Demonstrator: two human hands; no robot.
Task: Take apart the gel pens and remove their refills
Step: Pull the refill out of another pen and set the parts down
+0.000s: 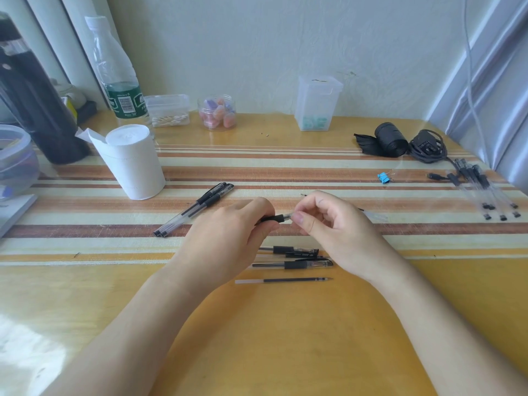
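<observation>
Pen (278,218) held low over table (285,338), left hand (228,232) curled round its black rubber grip, right hand (328,224) pinching the clear part beside it; light, stiff, slick plastic, so probably grip the rubber and twist gently.

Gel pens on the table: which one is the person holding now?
The black-grip gel pen between the left hand and right hand, at the centre. The two capped pens on the left and the pile at far right lie untouched.
</observation>
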